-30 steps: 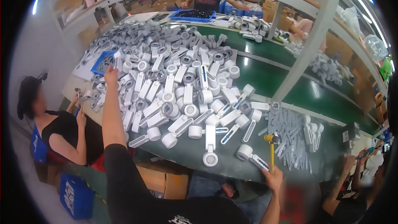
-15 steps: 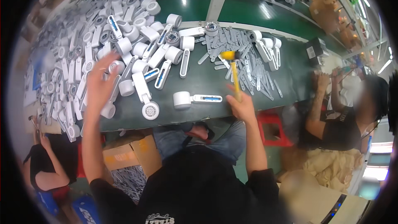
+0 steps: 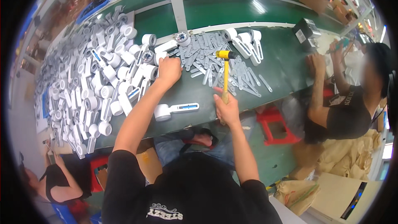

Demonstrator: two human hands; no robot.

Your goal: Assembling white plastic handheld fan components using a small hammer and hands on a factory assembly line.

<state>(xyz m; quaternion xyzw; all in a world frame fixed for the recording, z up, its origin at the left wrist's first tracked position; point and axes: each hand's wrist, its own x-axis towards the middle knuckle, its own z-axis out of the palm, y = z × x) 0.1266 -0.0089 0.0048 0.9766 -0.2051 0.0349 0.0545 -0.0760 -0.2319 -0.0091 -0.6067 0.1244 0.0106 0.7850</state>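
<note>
My right hand [image 3: 228,110] is wrapped round the handle of a yellow mallet [image 3: 226,72], whose yellow-and-black head points away from me. My left hand [image 3: 169,72] reaches to the right edge of a heap of white handheld fans [image 3: 103,74]. Its fingers are curled down beside a white fan head, and what they grip is hidden. Between my arms, near the table's front edge, one white handheld fan [image 3: 163,112] lies on its side with a blue strip showing in its handle. Past the left hand spread many flat grey plastic strips [image 3: 203,49].
Several white fans [image 3: 248,45] lie right of the strips on the dark green table [image 3: 286,54]. A black box [image 3: 306,33] stands at the far right, near a co-worker [image 3: 348,99]. Another person [image 3: 62,178] sits at the left. A red stool [image 3: 275,126] is below the table.
My left hand has swung right and away from me, from above the heap to its right edge, and its fingers have curled. The right hand still holds the mallet. The whole view has shifted.
</note>
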